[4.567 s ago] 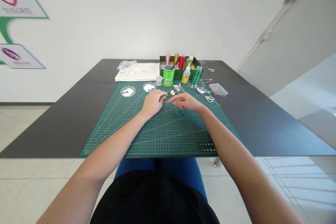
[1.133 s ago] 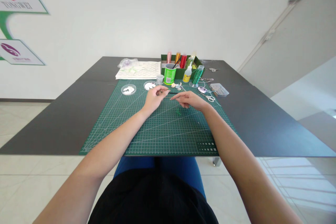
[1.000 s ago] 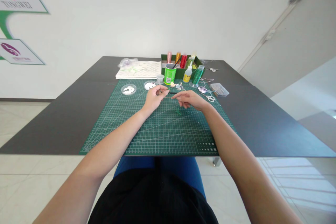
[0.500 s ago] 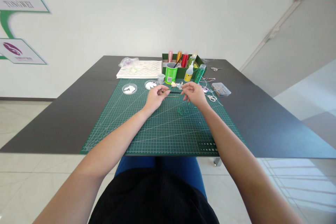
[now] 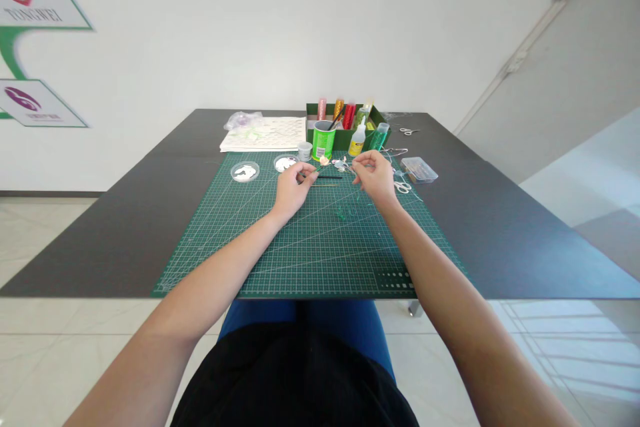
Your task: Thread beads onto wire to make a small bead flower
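Over the green cutting mat (image 5: 280,247), my left hand (image 5: 293,189) is closed in a pinch. From its fingertips a short green stem rises to a small cream flower (image 5: 325,161). My right hand (image 5: 375,179) also pinches, with a fine green thread (image 5: 344,213) trailing below it onto the mat; the exact grip point is too small to see. Between the hands lie a dark slim stick (image 5: 330,177) and a thin golden one (image 5: 326,185). Small pale pieces (image 5: 341,164) rest just behind them.
Behind stand a green tin (image 5: 324,140), a glue bottle (image 5: 357,140) and a green box (image 5: 345,140) with colored spools. Left are two shallow dishes, one nearer (image 5: 245,172), and white sheets (image 5: 270,133). Right are white-handled scissors (image 5: 403,187) and a clear case (image 5: 419,170).
My right hand has moved slightly right and up, away from my left hand, widening the gap between them. The cream flower now shows apart from the pale pieces. The view has shifted slightly.
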The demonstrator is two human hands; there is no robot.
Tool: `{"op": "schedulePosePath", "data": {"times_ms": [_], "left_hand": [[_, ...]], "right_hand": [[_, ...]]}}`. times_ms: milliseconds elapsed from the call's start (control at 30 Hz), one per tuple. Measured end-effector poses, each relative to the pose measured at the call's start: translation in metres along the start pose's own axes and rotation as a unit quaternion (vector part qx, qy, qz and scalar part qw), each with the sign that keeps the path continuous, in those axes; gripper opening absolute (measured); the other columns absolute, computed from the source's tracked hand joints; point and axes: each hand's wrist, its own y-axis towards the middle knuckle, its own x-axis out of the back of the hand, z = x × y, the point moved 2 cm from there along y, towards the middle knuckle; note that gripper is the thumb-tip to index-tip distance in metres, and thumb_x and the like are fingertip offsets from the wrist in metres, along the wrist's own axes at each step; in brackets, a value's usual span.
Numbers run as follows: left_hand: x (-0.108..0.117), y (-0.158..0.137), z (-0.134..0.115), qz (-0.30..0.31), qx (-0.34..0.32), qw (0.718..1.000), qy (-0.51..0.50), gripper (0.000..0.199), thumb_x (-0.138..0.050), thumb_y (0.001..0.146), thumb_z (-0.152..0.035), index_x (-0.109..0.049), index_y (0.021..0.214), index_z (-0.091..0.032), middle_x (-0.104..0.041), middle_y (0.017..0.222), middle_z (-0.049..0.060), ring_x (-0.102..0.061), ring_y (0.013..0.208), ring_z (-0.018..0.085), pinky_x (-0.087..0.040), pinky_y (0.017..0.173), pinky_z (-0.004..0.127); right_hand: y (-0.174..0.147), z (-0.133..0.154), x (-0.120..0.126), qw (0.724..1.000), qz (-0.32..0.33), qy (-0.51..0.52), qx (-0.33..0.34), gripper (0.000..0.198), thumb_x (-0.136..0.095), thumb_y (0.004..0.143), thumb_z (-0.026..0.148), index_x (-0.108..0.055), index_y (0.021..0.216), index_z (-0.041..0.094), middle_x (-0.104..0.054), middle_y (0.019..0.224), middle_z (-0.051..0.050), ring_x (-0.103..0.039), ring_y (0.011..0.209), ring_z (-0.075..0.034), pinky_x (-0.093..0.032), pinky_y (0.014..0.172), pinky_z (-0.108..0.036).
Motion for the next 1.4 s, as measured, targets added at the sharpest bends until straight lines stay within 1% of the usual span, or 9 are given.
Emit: {"op": "schedulePosePath", "data": {"times_ms": [133,267,367,500,633,767,1000,1267,1400], "left_hand": [[-0.003,-0.003,-0.007,0.019,-0.015,1.000,-0.003,0.010,-0.067,0.085,-0.027,-0.070,0.089,-0.018,-0.069,0.082,0.001,-0.053,0.060,0.011,-0.044,0.059,0.025],[-0.005,-0.006,-0.013,0.040,-0.027,0.999,-0.015,0.011,-0.066,0.087,-0.027,-0.070,0.089,-0.017,-0.068,0.081,0.002,-0.054,0.061,0.011,-0.044,0.060,0.025],[-0.006,-0.007,-0.015,0.052,-0.030,0.998,-0.021,0.013,-0.066,0.087,-0.028,-0.070,0.090,-0.017,-0.069,0.082,0.003,-0.056,0.064,0.012,-0.045,0.062,0.025],[-0.006,-0.008,-0.015,0.054,-0.026,0.998,-0.028,0.013,-0.066,0.087,-0.027,-0.071,0.094,-0.016,-0.070,0.083,0.004,-0.060,0.069,0.013,-0.047,0.064,0.026],[-0.005,-0.006,-0.012,0.055,-0.014,0.998,-0.041,0.011,-0.066,0.087,-0.026,-0.069,0.091,-0.016,-0.069,0.080,0.003,-0.059,0.065,0.012,-0.048,0.063,0.026],[-0.006,-0.004,-0.008,0.054,-0.007,0.996,-0.066,0.012,-0.067,0.087,-0.028,-0.067,0.089,-0.016,-0.067,0.077,0.002,-0.058,0.063,0.012,-0.047,0.060,0.024],[-0.007,-0.002,-0.003,0.054,0.021,0.991,-0.118,0.012,-0.068,0.085,-0.028,-0.066,0.090,-0.017,-0.063,0.067,-0.001,-0.053,0.056,0.011,-0.041,0.054,0.023],[-0.004,0.002,-0.001,0.029,0.053,0.987,-0.151,0.014,-0.067,0.087,-0.031,-0.065,0.091,-0.018,-0.059,0.065,-0.002,-0.057,0.064,0.013,-0.044,0.061,0.025],[-0.003,0.002,-0.002,0.032,0.072,0.984,-0.158,0.020,-0.061,0.092,-0.037,-0.066,0.087,-0.018,-0.057,0.065,0.000,-0.054,0.061,0.012,-0.040,0.056,0.023]], "right_hand": [[-0.009,0.016,-0.011,0.992,0.096,0.076,0.024,0.037,-0.065,0.085,0.033,-0.056,0.119,0.020,-0.066,0.115,-0.011,-0.061,0.060,-0.010,-0.041,0.041,-0.020],[-0.023,0.024,-0.027,0.962,0.229,0.147,-0.005,0.060,-0.070,0.080,0.034,-0.048,0.135,0.023,-0.054,0.143,-0.015,-0.064,0.061,-0.010,-0.035,0.034,-0.019],[-0.032,0.025,-0.038,0.932,0.307,0.189,-0.027,0.070,-0.071,0.081,0.036,-0.041,0.143,0.024,-0.057,0.141,-0.016,-0.067,0.063,-0.012,-0.037,0.033,-0.019],[-0.037,0.023,-0.047,0.912,0.358,0.194,-0.041,0.054,-0.067,0.086,0.041,-0.048,0.132,0.020,-0.069,0.121,-0.014,-0.070,0.062,-0.015,-0.038,0.034,-0.019],[-0.036,0.019,-0.049,0.916,0.360,0.173,-0.042,0.040,-0.065,0.089,0.047,-0.057,0.113,0.016,-0.071,0.082,-0.004,-0.067,0.055,-0.014,-0.045,0.041,-0.020],[-0.032,0.014,-0.046,0.939,0.317,0.135,-0.024,0.035,-0.060,0.092,0.049,-0.062,0.100,0.015,-0.052,0.052,0.007,-0.049,0.040,-0.008,-0.039,0.040,-0.019],[-0.028,0.009,-0.042,0.949,0.293,0.119,-0.011,0.033,-0.060,0.091,0.043,-0.066,0.097,0.011,-0.042,0.044,0.010,-0.034,0.037,-0.007,-0.026,0.038,-0.020],[-0.028,0.013,-0.040,0.938,0.300,0.170,-0.016,0.040,-0.057,0.095,0.043,-0.065,0.116,0.010,-0.037,0.042,0.011,-0.027,0.036,-0.006,-0.022,0.039,-0.021],[-0.028,0.014,-0.039,0.935,0.294,0.198,-0.025,0.041,-0.060,0.095,0.040,-0.063,0.122,0.010,-0.032,0.044,0.012,-0.024,0.038,-0.006,-0.019,0.040,-0.022]]}}
